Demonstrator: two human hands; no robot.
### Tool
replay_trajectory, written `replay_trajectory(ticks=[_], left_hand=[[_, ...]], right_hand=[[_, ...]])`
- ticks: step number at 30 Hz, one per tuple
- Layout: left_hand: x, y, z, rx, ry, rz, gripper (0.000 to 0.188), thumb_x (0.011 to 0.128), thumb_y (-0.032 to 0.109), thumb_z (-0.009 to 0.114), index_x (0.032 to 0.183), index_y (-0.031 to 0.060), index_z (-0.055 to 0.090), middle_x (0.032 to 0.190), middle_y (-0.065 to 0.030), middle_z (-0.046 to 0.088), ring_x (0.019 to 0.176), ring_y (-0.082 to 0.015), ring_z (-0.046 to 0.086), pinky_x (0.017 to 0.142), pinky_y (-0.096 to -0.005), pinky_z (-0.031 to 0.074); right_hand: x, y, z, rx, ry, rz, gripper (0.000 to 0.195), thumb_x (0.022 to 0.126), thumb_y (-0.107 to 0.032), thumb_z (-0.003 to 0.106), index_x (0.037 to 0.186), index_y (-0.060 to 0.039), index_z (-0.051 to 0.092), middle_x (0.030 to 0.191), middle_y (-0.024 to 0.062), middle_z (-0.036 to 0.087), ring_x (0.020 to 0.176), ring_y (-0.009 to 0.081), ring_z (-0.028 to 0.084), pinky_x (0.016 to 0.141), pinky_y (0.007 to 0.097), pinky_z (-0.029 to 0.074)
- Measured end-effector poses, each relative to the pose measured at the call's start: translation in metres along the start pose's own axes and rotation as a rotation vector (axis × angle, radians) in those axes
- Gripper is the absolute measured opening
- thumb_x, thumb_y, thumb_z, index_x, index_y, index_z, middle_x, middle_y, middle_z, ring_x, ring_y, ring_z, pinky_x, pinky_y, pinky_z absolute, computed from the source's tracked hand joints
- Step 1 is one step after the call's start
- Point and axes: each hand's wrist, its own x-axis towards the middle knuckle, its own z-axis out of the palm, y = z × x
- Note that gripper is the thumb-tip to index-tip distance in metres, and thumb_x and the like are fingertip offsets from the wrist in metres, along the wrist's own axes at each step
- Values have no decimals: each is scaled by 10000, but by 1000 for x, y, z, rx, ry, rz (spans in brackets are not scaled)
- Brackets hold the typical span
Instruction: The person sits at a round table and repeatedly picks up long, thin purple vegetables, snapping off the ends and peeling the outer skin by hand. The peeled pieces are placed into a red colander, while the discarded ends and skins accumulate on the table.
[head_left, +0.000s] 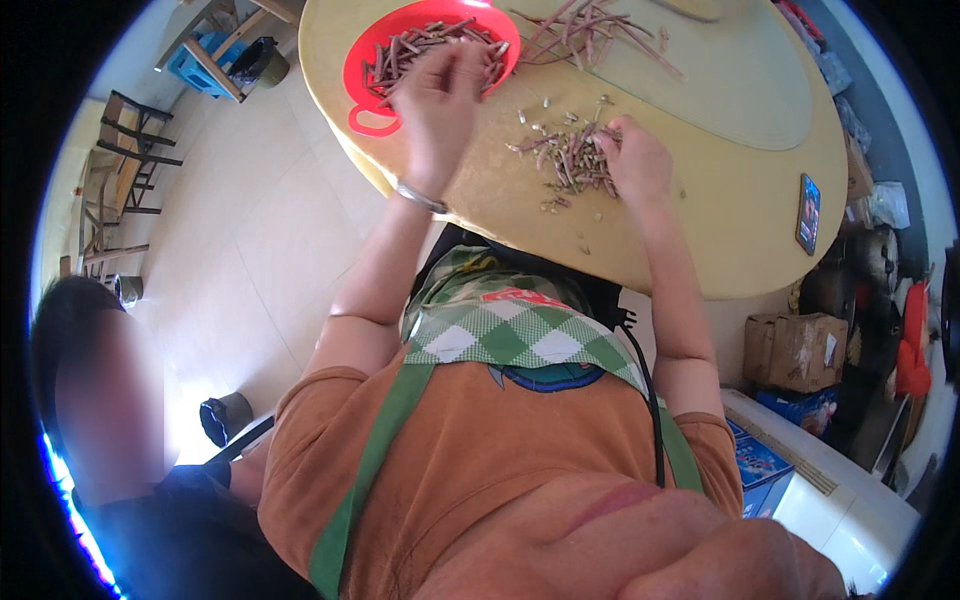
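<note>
My left hand (442, 105), blurred and with curled fingers, is over the near side of a red plastic basket (373, 120) with loop handles. Inside the basket lie many cut purple bean pieces (405, 49); whether the hand holds one is unclear. At the near side of the table, my right hand (637, 161) has its thumb and fingertips at the edge of a loose pile of short purple and green bean bits (574, 161). Its fingers hide what may be between them. Long uncut purple beans (589, 30) lie beyond, to the right of the basket.
The yellow oval table (510, 180) carries a clear glass sheet (720, 97) and a phone (808, 214). A person (112, 405) is close at my left. Cardboard boxes (795, 349) stand to the right. Bins (225, 416) and a folded chair (139, 142) are at left.
</note>
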Motion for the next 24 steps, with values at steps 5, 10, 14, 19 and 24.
replay_trajectory(ticks=[5, 10, 14, 19, 24], left_hand=[[56, 0, -54, 526, 92, 130, 224, 863, 183, 592, 1017, 29, 643, 833, -86, 629, 711, -153, 609, 626, -279, 483], [68, -22, -76, 894, -105, 89, 329, 847, 252, 605, 1110, 55, 607, 1001, -154, 586, 823, -229, 618, 709, -335, 504], [61, -14, -117, 655, -77, 80, 313, 832, 202, 644, 1107, 58, 609, 1092, -134, 542, 793, -153, 598, 681, -256, 508], [60, 11, -113, 700, -53, 71, 277, 853, 175, 621, 1103, 57, 612, 1045, -84, 585, 786, -125, 592, 666, -241, 500], [45, 21, -76, 613, -138, 179, 278, 874, 127, 584, 1140, 47, 590, 1024, -76, 600, 800, -102, 605, 658, -231, 507]], right_hand=[[49, -56, -14, 396, 482, -486, 320, 840, -239, 573, 1100, -54, 545, 908, 180, 621, 882, 321, 598, 755, 400, 466], [94, -96, 23, 352, 453, -579, 314, 837, -192, 553, 1110, -41, 518, 1091, 174, 548, 1045, 336, 509, 872, 425, 392], [73, 21, 5, 26, 759, -323, 371, 826, -230, 564, 1151, -70, 485, 1154, 164, 513, 1072, 334, 483, 876, 449, 371], [3, 255, -60, -502, 600, 803, 961, 697, -600, 624, 1328, 42, 288, 1310, 252, 393, 1226, 420, 349, 968, 531, 296], [-47, 334, -82, -331, 471, 957, 986, 714, -544, 647, 1369, 32, 187, 1274, 327, 394, 1214, 442, 367, 983, 529, 303]])
